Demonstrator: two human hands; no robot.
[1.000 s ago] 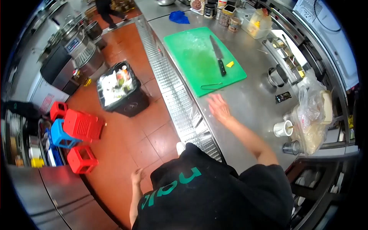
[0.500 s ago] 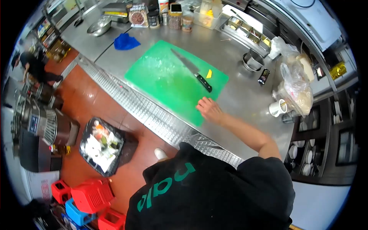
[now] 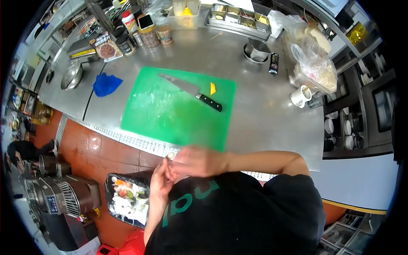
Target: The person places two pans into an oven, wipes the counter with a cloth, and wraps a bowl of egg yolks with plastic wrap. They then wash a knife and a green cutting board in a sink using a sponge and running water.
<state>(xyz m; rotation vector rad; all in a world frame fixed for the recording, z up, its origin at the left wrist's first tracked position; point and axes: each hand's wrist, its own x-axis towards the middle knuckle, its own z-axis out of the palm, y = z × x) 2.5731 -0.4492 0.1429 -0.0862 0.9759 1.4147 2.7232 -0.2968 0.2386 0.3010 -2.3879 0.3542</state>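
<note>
Both my hands meet in front of my chest, just off the near edge of the green cutting board [image 3: 157,114]. My left hand [image 3: 160,180] is closed, with a small pale thing [image 3: 171,156] at its fingertips, too small to name. My right hand [image 3: 199,161] is right beside it, smeared by motion, so its fingers cannot be made out. A chef's knife [image 3: 209,102] with a black handle lies on the board, its blade pointing to the far left. Near the handle lies a small yellow piece [image 3: 213,88]. Wet whitish residue marks the board's left part.
A blue cloth [image 3: 106,84] and a metal bowl [image 3: 72,75] lie left of the board. Jars [image 3: 149,37] and a tray of ingredients [image 3: 238,21] line the back. A metal pot [image 3: 257,50] and white mug [image 3: 301,97] stand right. A lined waste bin [image 3: 111,204] is below left.
My right hand has moved from the board's near corner toward my chest. My left hand has come into view beside it. The view has turned; knife and yellow piece stay on the board.
</note>
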